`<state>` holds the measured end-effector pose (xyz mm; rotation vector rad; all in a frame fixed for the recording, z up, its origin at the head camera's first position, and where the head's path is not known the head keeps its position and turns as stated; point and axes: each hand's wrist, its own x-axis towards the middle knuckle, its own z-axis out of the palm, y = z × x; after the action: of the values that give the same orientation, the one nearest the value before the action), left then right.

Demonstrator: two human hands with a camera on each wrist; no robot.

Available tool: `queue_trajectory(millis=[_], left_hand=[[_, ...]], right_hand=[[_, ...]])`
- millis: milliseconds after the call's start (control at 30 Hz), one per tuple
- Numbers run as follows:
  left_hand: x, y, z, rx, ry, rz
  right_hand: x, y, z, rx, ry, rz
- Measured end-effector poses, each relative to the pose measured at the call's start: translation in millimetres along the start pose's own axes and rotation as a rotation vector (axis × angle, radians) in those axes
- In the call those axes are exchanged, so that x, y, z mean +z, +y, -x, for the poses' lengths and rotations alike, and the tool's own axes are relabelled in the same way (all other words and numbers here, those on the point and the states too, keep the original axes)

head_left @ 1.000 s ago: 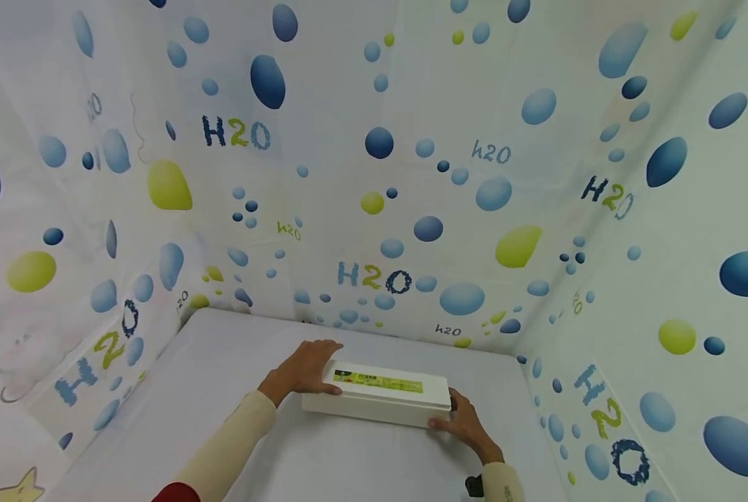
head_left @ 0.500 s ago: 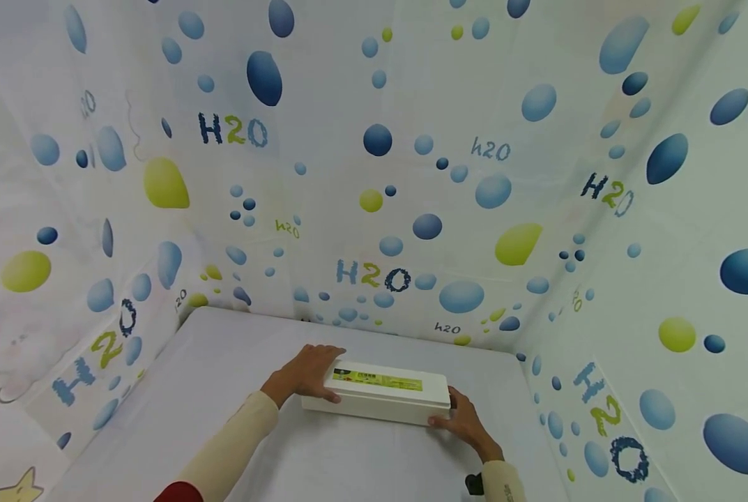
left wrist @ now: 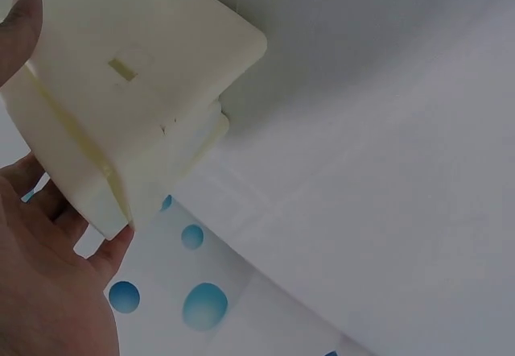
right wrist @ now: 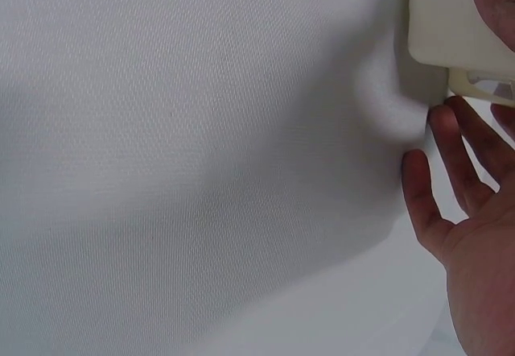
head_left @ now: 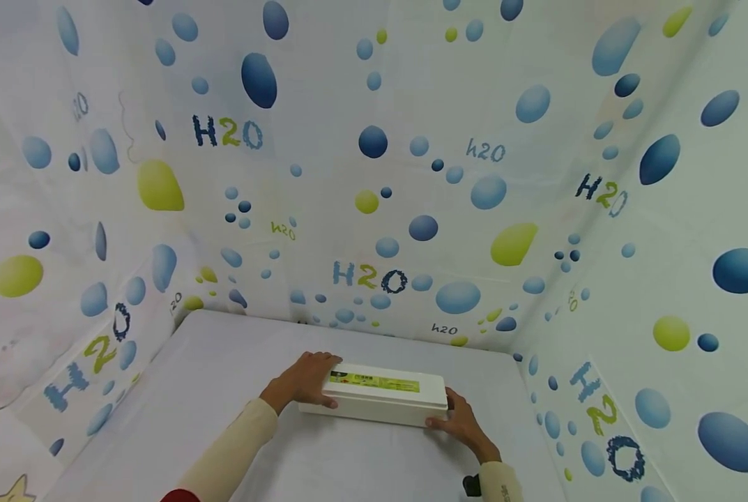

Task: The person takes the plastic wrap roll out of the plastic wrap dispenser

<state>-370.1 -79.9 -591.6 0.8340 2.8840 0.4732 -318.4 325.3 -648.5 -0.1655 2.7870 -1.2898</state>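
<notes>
A long white lidded box with a yellow-green printed label on its lid lies on the white table. My left hand grips its left end, thumb on the front side and fingers across toward the back. In the left wrist view, the left hand has its thumb and fingers on opposite sides of the box. At the other end, my right hand holds the right corner, thumb in front. The right wrist view shows the right hand with its fingers by the box's end.
White cloth-like walls printed with blue and green drops and H2O lettering enclose the table at the back and both sides. A small black object sits by the right cuff.
My left hand has come slightly down and toward the front at the box's left end. The right hand and the box keep their places, while the head view shifts a little.
</notes>
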Motion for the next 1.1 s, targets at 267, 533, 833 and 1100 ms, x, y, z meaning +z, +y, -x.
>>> queue_trajectory(millis=[267, 533, 833, 1100], left_hand=[[-0.3, -1.7, -5.9, 0.027, 0.021, -0.007], [7.3, -3.8, 0.2, 0.025, 0.036, 0.046], [5.1, -1.1, -0.6, 0.028, 0.021, 0.059], [3.0, 0.7, -1.0, 0.029, -0.001, 0.091]], right_hand=[[0, 3, -3, -0.004, 0.004, -0.008], [2, 5, -2, -0.012, -0.002, -0.012], [1, 7, -2, -0.019, -0.008, -0.005], [0, 10, -2, -0.065, 0.009, 0.002]])
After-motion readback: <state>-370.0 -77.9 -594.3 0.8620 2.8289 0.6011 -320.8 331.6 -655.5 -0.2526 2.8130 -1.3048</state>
